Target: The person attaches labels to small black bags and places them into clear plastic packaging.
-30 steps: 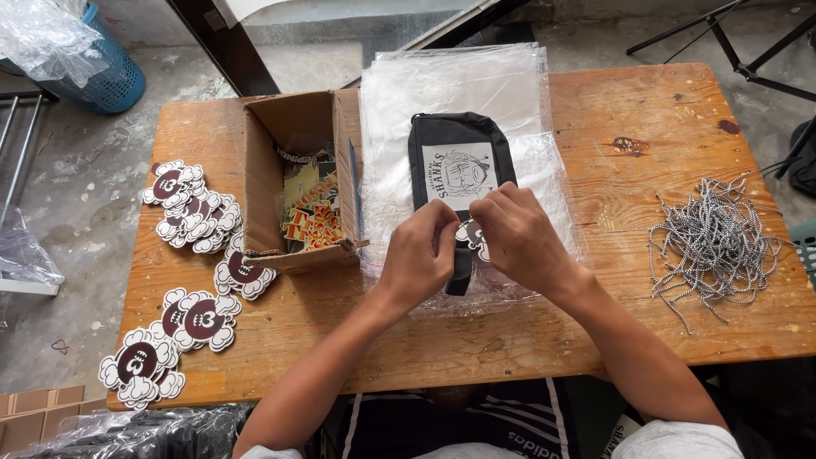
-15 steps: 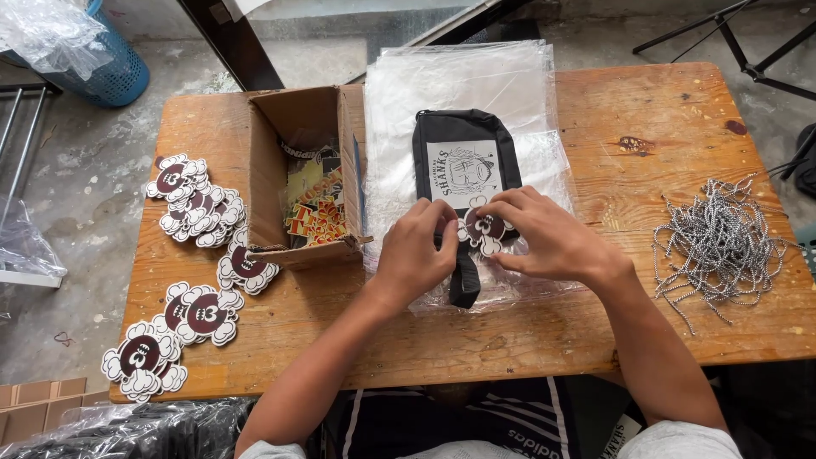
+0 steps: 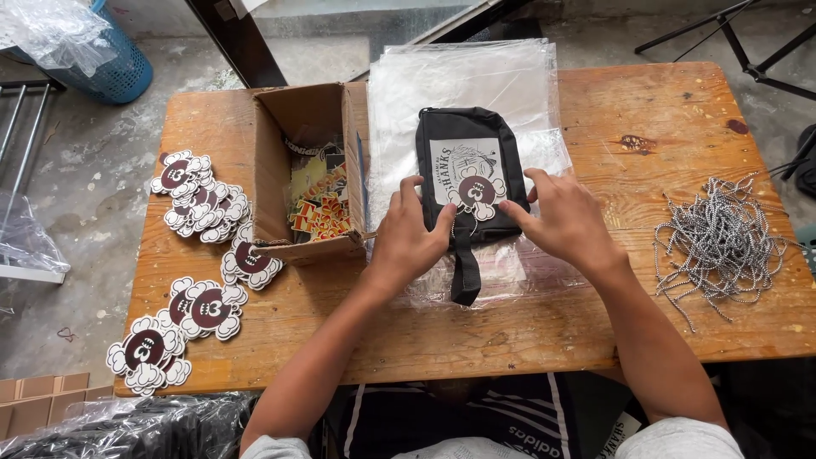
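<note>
Black pouch (image 3: 466, 161) lying flat on a stack of clear bags (image 3: 463, 81), mid-worktop (image 3: 646, 110), zip end away from the person, strap (image 3: 464, 272) trailing toward the near edge. Maroon-and-white tag (image 3: 476, 192) resting on the pouch's white front panel, a thin cord apparently hanging from it below.

Left hand (image 3: 410, 238) spread open at the pouch's left edge, fingertips pressing the fabric, gripping nothing. Right hand (image 3: 563, 219) likewise open at the right edge, fingertips on the lower right corner, thumb lifted; no grasp on either side.

Handling, judged from appearance: pouch soft and light, likely to sag if lifted by one corner; firmest holds at the two long edges or the strap. Plastic beneath glossy and probably slippery, so pouch and top sheet prone to sliding together. Tag thin, stiff-looking and very light, lying loose on the panel as far as visible, easily shifted; best pinched by its scalloped rim.

Left of the pouch, just beside the stack: open box (image 3: 308, 170) holding coloured stickers. Further left of the pouch: loose piles of matching tags (image 3: 202, 208), more toward the near-left corner. Well right of the pouch: heap of speckled cords (image 3: 714, 242).
</note>
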